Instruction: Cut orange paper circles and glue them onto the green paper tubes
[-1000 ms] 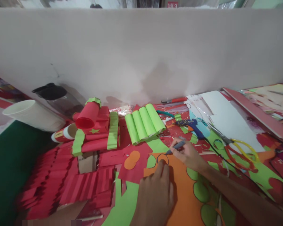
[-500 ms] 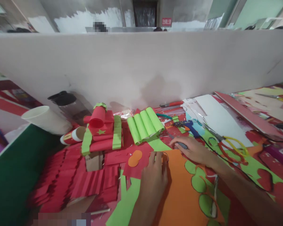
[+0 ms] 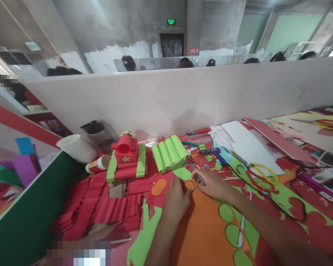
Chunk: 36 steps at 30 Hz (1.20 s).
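My left hand (image 3: 178, 195) is at the upper left edge of a large orange paper sheet (image 3: 202, 229), fingers curled together, gripping the edge beside a dark-outlined circle (image 3: 189, 186). My right hand (image 3: 211, 181) is closed around a slim grey-blue tool (image 3: 201, 180) just right of that circle. Its narrow end points up and away; I cannot tell whether it is a pen or a blade. Round holes with dark rims run along the sheet's right side, showing green paper (image 3: 234, 235) beneath. Two overlapping orange discs (image 3: 158, 187) lie left of my left hand.
Pleated red paper (image 3: 83, 203), a red and green paper model (image 3: 126, 159) and green paper rolls (image 3: 170, 153) lie left and ahead. A glue gun (image 3: 218, 155), its cord and scissors (image 3: 262, 175) lie right. A white partition (image 3: 155, 96) stands behind; a green board (image 3: 30, 210) stands left.
The view has tilted up. My left hand's fingers have drawn in and curled at the outlined circle. My right hand, with the slim tool, has come closer to the circle.
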Available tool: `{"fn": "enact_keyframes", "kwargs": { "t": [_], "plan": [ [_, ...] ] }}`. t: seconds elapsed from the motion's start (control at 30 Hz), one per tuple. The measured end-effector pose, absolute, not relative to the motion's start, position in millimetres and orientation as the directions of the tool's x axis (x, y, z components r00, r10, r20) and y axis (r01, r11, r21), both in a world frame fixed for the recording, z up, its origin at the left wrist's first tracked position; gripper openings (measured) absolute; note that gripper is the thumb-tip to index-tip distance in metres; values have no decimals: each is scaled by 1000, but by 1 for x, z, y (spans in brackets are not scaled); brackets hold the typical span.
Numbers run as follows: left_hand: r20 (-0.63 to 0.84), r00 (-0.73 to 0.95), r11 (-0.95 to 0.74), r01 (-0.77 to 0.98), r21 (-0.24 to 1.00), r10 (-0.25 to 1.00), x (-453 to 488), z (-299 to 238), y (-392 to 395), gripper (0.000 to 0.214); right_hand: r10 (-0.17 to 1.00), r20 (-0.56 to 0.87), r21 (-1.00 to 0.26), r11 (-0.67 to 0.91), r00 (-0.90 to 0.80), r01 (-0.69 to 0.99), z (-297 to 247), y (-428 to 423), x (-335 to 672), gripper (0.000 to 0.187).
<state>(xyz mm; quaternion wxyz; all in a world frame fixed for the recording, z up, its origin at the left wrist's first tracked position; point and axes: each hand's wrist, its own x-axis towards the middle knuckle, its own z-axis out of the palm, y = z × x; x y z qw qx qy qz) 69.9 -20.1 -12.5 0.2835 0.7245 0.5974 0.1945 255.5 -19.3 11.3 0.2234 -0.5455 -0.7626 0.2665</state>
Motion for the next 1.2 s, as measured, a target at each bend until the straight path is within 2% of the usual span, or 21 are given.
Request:
{"fn": "enact_keyframes", "kwargs": {
  "t": [0.33, 0.7, 0.83, 1.0, 1.13, 1.2],
  "plan": [
    [-51, 209, -129, 759, 638, 977, 69, -13, -17, 19, 953, 76, -649, 270, -292, 711, -4, -14, 251, 22],
    [-45, 225, -147, 763, 630, 973, 69, -18, -18, 18, 948, 102, -699, 284, -303, 656, -6, -15, 249, 21],
    [4, 229, -177, 742, 647, 973, 68, -20, -17, 17, 950, 98, -748, 266, -295, 608, -4, -16, 246, 21],
    [111, 244, -233, 556, 797, 963, 63, -23, -16, 14, 936, 156, -838, 295, -316, 460, -1, -16, 247, 19],
    [120, 314, -234, 355, 905, 942, 60, -16, -15, 4, 926, 197, -887, 309, -322, 345, 5, -18, 249, 16],
    [136, 289, -224, 298, 928, 948, 57, -9, -13, 2, 924, 216, -892, 318, -314, 321, 8, -18, 251, 18]
  ]
}}
